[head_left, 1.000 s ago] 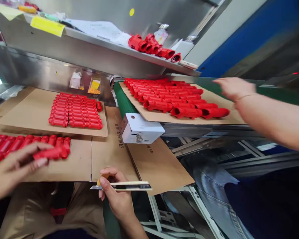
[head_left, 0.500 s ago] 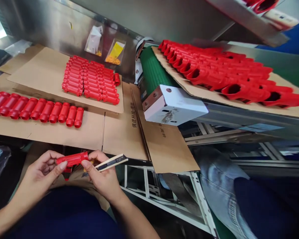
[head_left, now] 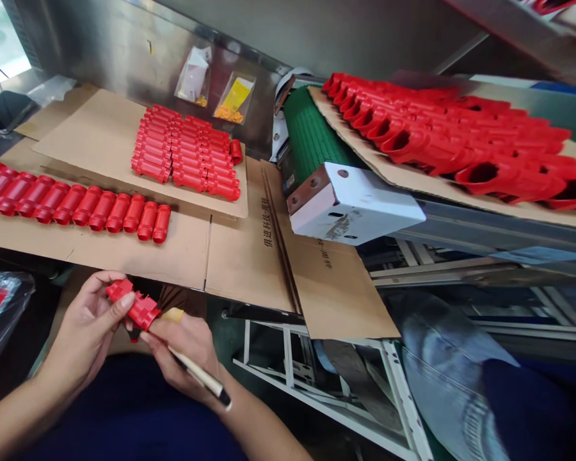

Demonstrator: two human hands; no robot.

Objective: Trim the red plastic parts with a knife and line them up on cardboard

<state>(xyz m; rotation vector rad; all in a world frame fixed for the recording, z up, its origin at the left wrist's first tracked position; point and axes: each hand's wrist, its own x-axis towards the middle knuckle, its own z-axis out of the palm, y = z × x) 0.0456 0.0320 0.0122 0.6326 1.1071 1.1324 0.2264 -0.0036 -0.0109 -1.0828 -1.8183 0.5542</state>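
My left hand (head_left: 89, 320) grips a red ribbed plastic tube part (head_left: 137, 306) between thumb and fingers, low over my lap. Close against the part's right end is my right hand (head_left: 187, 346), its fingers wrapped round a slim cream-handled utility knife (head_left: 199, 376). The handle points down and to the right, and its blade is hidden by the fingers. Yellow finger covering (head_left: 173, 314) shows on one finger of that hand. Beyond the hands, a row of red tube parts (head_left: 96, 208) stands side by side on a cardboard sheet (head_left: 182, 262).
Stacked red parts (head_left: 187, 150) lie on another cardboard sheet (head_left: 77, 128). To the right, a green conveyor belt (head_left: 312, 128) bears cardboard with many red parts (head_left: 413, 134). A plastic-lined bin (head_left: 9, 333) is at left; another person's jeans leg (head_left: 456, 358) is at right.
The red part has been turned, now slanting down to the right with its ridged side showing. My right hand has rotated, swinging the knife handle from up-right to down-right. The view has shifted slightly.
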